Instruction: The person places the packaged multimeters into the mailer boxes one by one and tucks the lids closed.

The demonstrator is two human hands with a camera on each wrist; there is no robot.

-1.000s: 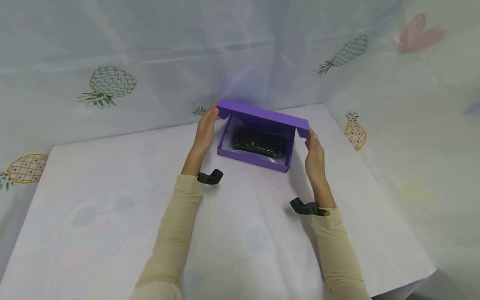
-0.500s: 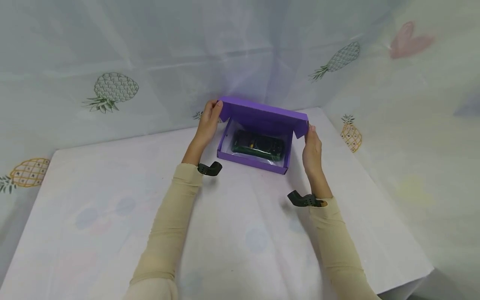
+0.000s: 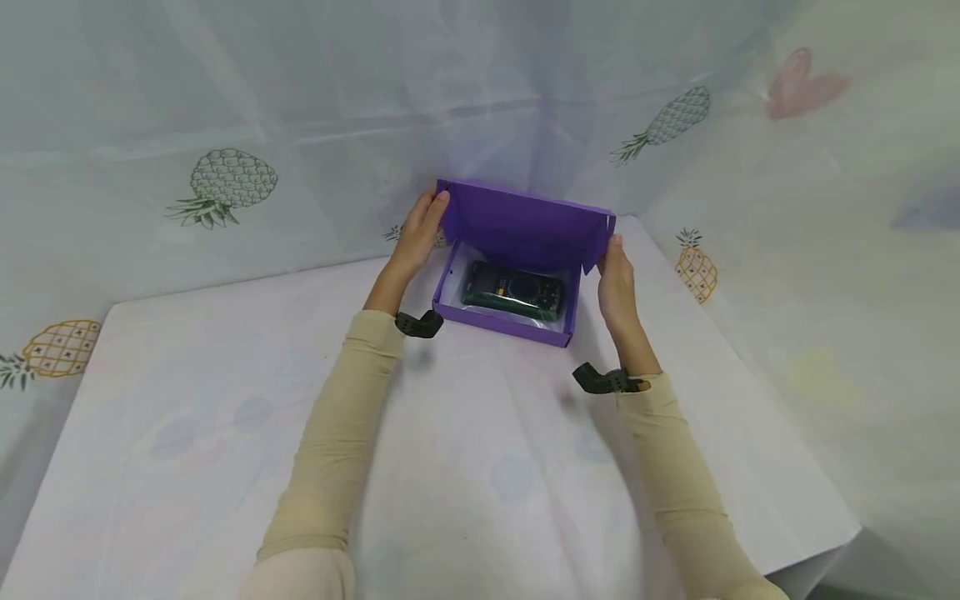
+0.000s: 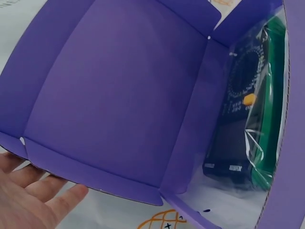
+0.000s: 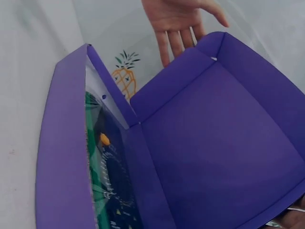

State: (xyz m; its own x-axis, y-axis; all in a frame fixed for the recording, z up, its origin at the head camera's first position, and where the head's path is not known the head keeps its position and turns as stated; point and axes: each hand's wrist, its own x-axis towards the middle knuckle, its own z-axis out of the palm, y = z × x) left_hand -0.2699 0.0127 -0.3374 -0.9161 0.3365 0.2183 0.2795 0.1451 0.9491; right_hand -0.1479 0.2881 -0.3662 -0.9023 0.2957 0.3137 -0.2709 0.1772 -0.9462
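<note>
A purple cardboard box (image 3: pixel 501 326) stands on the table with its lid (image 3: pixel 525 221) raised and tilted back. Inside lies a black and green multimeter (image 3: pixel 513 290) in a clear plastic bag, its dial and an orange button (image 4: pixel 249 99) showing. My left hand (image 3: pixel 420 233) is at the lid's left side; in the left wrist view its fairly straight fingers touch the edge of the side flap (image 4: pixel 95 176). On the opposite side, my right hand (image 3: pixel 617 287) has its fingertips against the lid's right edge. The right wrist view shows only part of those fingers (image 5: pixel 291 218), low in the corner.
A white cloth covers the table (image 3: pixel 480 467). Behind and to the right hangs a pale curtain (image 3: pixel 345 100) printed with pineapples, close behind the raised lid. Black camera mounts (image 3: pixel 420 324) sit on both wrists.
The lid has swung up and back, with both hands moving along at its sides. More of its inner face and of the multimeter shows. The view has shifted slightly.
</note>
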